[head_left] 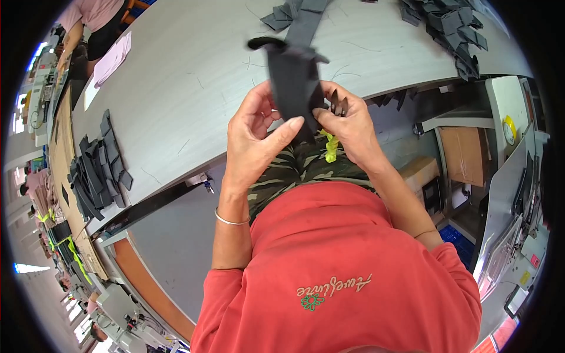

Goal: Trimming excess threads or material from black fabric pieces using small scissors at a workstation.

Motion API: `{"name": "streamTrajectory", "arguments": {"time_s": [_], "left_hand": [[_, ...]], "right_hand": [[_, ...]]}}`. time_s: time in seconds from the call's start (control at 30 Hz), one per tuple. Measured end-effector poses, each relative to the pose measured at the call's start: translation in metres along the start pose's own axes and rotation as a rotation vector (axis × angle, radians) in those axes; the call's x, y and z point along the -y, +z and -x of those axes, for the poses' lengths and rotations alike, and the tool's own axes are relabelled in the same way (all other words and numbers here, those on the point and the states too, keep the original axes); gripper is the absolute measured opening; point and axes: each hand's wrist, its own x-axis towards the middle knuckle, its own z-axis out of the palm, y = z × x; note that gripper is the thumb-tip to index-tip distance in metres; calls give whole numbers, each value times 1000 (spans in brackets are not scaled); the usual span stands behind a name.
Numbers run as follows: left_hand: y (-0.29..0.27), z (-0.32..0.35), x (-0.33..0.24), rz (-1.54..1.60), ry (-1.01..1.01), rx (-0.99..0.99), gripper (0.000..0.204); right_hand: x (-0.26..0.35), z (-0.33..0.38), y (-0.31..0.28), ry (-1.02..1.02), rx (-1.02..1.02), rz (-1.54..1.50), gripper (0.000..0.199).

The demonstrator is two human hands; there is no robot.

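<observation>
Over the table's near edge, a dark grey fabric strip (292,82) is held up, somewhat blurred, its upper end folded and curling. My left hand (250,141) pinches its lower left side, thumb in front and fingers behind. On its right edge my right hand (351,126) is closed, thumb and fingers gripping the cloth. Two dark pointed blades, looking like thread snips (338,105), stick out between the right fingers. A yellow-green strip (331,147) hangs below that hand; where it is fastened is hidden.
On the pale table (194,76) lie dark fabric pieces in a left pile (99,167), a far middle pile (303,23) and a right pile (450,29). Pink sheets (112,62) lie far left, near another person (94,17). Cardboard boxes (462,156) stand below right.
</observation>
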Motion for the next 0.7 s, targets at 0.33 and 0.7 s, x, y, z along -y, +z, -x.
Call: {"name": "streamTrajectory", "arguments": {"time_s": [0.33,0.7], "left_hand": [[9,1,3,-54,1,37,64],[2,1,15,-353,40,-71,59]], "right_hand": [[-4,6,1,48,-3,9,38],[10,7,-6,120,-74,-19,36]]}}
